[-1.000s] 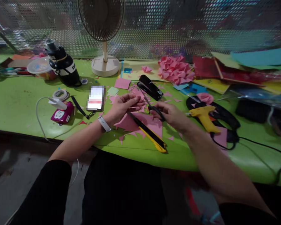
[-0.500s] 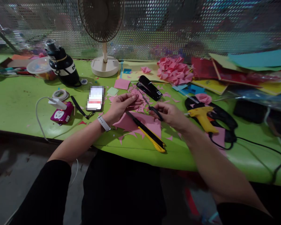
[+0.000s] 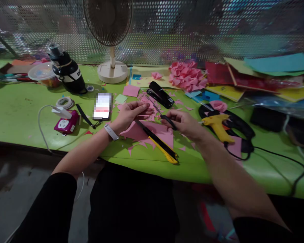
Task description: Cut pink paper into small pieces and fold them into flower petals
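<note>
My right hand [image 3: 183, 122] grips a pair of scissors [image 3: 169, 121] by the black handles, the blades pointing up and left toward my other hand. With thumb and fingers brought together, my left hand [image 3: 134, 114] hovers just left of the blades; whatever it pinches is too small to make out. Beneath both hands lie pink paper scraps [image 3: 152, 116] and a larger pink sheet [image 3: 164, 135]. Across that sheet rests a yellow-and-black utility knife [image 3: 159, 145]. Behind the scissors sits a black stapler [image 3: 160, 94].
A phone [image 3: 102, 106], a purple power adapter [image 3: 66, 122] and a black bottle [image 3: 69, 72] stand left. The fan [image 3: 112, 71] is at the back, near a heap of folded pink paper pieces [image 3: 186, 76]. To the right lies a yellow glue gun [image 3: 219, 126] with its cord.
The tabletop items sit slightly further left in the view. Both hands keep almost the same pose, the scissors still in the right one.
</note>
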`<move>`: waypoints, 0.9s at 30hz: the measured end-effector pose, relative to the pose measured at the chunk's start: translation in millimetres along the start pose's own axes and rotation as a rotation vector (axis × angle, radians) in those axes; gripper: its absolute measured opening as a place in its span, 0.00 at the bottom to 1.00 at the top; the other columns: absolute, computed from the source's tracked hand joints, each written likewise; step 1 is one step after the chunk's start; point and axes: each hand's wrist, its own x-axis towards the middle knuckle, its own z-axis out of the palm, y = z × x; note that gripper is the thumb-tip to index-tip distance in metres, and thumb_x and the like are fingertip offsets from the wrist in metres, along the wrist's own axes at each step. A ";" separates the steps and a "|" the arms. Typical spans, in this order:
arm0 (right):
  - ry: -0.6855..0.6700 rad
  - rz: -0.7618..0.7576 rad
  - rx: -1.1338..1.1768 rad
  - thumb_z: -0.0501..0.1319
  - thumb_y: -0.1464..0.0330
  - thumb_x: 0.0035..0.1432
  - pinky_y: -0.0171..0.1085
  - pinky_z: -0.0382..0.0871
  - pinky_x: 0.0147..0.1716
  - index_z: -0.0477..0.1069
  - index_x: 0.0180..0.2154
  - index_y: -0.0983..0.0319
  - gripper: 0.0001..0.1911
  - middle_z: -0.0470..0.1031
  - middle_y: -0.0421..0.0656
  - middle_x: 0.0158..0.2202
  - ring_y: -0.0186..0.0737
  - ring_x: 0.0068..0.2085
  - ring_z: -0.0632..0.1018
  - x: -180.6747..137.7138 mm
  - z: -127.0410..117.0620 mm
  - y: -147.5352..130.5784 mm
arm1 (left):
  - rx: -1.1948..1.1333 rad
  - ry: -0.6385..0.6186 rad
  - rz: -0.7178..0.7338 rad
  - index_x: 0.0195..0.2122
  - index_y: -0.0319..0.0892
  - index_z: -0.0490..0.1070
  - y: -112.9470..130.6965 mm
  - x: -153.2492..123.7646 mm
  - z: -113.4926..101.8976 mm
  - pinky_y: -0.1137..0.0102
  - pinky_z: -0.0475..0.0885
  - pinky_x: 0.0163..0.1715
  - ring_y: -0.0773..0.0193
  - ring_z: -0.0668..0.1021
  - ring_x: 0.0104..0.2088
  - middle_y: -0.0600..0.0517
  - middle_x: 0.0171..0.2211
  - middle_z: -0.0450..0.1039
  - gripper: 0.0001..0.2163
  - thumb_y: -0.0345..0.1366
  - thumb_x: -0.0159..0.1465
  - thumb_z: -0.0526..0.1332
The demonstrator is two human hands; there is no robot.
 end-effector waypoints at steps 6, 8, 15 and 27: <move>-0.016 0.021 -0.002 0.77 0.45 0.37 0.33 0.57 0.20 0.69 0.27 0.59 0.29 0.70 0.37 0.22 0.31 0.22 0.68 -1.4 0.6 -5.6 | 0.071 -0.008 -0.011 0.41 0.36 0.76 -2.0 2.6 -3.9 0.72 0.79 0.43 0.66 0.85 0.39 0.46 0.36 0.83 0.07 0.35 0.67 0.67; -0.027 0.022 -0.017 0.76 0.43 0.38 0.33 0.58 0.20 0.70 0.28 0.60 0.30 0.71 0.38 0.23 0.32 0.22 0.69 -1.3 -0.5 -5.3 | 0.077 -0.040 -0.016 0.41 0.36 0.76 -3.7 3.9 -5.6 0.72 0.79 0.42 0.67 0.85 0.37 0.47 0.35 0.83 0.08 0.35 0.66 0.67; -0.026 0.002 -0.015 0.76 0.43 0.39 0.33 0.60 0.20 0.68 0.27 0.59 0.30 0.69 0.37 0.22 0.32 0.22 0.69 -1.6 -1.5 -4.7 | 0.069 -0.067 0.010 0.41 0.37 0.75 -2.1 3.4 -7.4 0.73 0.78 0.38 0.67 0.84 0.36 0.47 0.36 0.82 0.08 0.37 0.65 0.68; -0.062 0.012 -0.043 0.75 0.43 0.41 0.34 0.62 0.22 0.68 0.27 0.59 0.29 0.69 0.38 0.24 0.34 0.24 0.70 -2.1 -5.0 -3.0 | 0.135 -0.070 -0.024 0.41 0.37 0.77 -0.2 2.9 -8.3 0.71 0.78 0.40 0.67 0.84 0.35 0.49 0.33 0.80 0.08 0.36 0.64 0.69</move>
